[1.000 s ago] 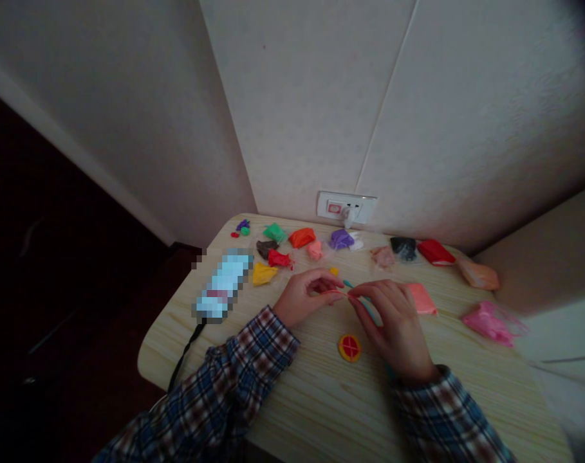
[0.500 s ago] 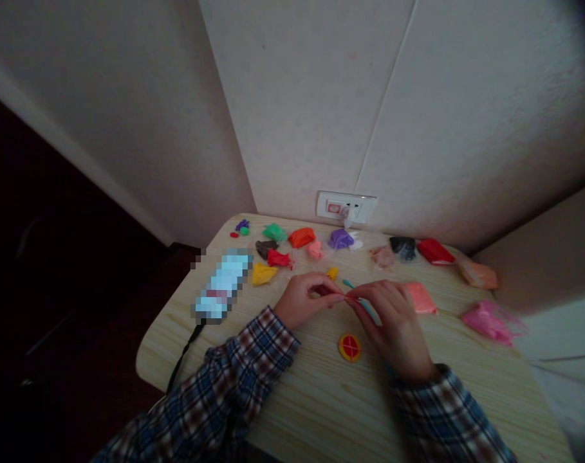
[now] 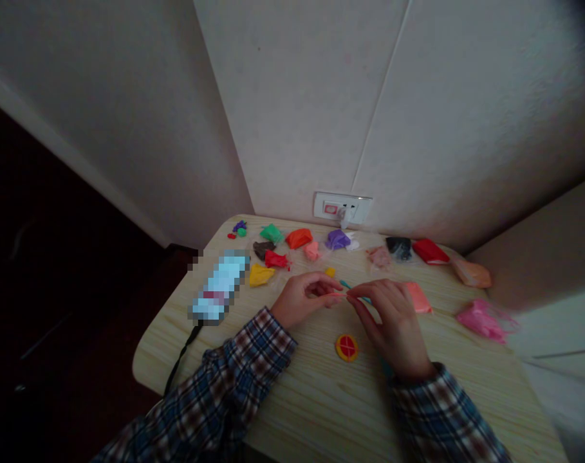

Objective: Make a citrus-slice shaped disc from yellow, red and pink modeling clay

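**Over the middle of the worktop, a thin pink strip needs soft fingers**

Up above the middle of the worktop (image 3: 316, 399), well away from its edges, is the thin pink strip (image 3: 339, 295). The right hand (image 3: 347, 298) has one end, pinched between thumb and finger. The left hand (image 3: 304, 301) is half curled, and the strip runs along its lower fingertip. I cannot tell if that hand squeezes it or just holds it up.

The strip looks soft, so it is best to press lightly. A hard pinch could leave a dent, and a fast pull could make it long and skinny or snap it. Small, slow moves with both hands close together should keep it even.

A teal stick (image 3: 345, 284) pokes out behind the right fingers, so the strip should stay clear of it. Nearer the worktop's front edge is a red and yellow disc (image 3: 346, 347). Keeping wrists and sleeves up will help stop them from squashing it. Toward the right edge, a flat pink packet (image 3: 420, 298) sits just past the right hand.
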The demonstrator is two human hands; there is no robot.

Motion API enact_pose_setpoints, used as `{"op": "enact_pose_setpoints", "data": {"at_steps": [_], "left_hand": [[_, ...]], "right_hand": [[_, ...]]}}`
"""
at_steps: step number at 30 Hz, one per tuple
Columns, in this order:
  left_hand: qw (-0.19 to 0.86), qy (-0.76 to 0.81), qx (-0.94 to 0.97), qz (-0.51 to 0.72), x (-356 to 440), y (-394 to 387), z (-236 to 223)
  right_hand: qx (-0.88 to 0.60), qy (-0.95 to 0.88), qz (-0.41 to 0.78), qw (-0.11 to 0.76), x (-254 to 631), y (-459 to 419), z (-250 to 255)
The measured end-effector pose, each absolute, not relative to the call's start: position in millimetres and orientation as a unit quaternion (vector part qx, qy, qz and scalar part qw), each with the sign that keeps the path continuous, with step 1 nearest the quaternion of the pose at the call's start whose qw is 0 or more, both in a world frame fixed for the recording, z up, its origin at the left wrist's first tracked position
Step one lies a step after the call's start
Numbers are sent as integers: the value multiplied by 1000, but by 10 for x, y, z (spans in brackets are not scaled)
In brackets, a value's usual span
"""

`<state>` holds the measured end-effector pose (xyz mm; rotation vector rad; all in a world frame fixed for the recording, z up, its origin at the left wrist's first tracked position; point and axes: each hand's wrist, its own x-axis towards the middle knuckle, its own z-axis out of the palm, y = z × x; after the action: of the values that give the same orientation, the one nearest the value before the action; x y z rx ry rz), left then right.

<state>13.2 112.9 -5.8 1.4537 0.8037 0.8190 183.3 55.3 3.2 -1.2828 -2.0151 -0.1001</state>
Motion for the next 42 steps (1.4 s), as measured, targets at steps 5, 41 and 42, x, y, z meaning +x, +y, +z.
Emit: {"op": "enact_pose_setpoints", "data": {"at_steps": [5, 41, 42], "left_hand": [[580, 348, 636, 372, 137, 1132, -44], [657, 347, 580, 334, 142, 1129, -46], [664, 346, 574, 331, 143, 1129, -43]], "right_hand": [[-493, -789, -34, 366, 1813, 552, 40], [-473, -804, -17, 359, 1803, 550, 35], [-471, -804, -19, 362, 1803, 550, 36]]}}
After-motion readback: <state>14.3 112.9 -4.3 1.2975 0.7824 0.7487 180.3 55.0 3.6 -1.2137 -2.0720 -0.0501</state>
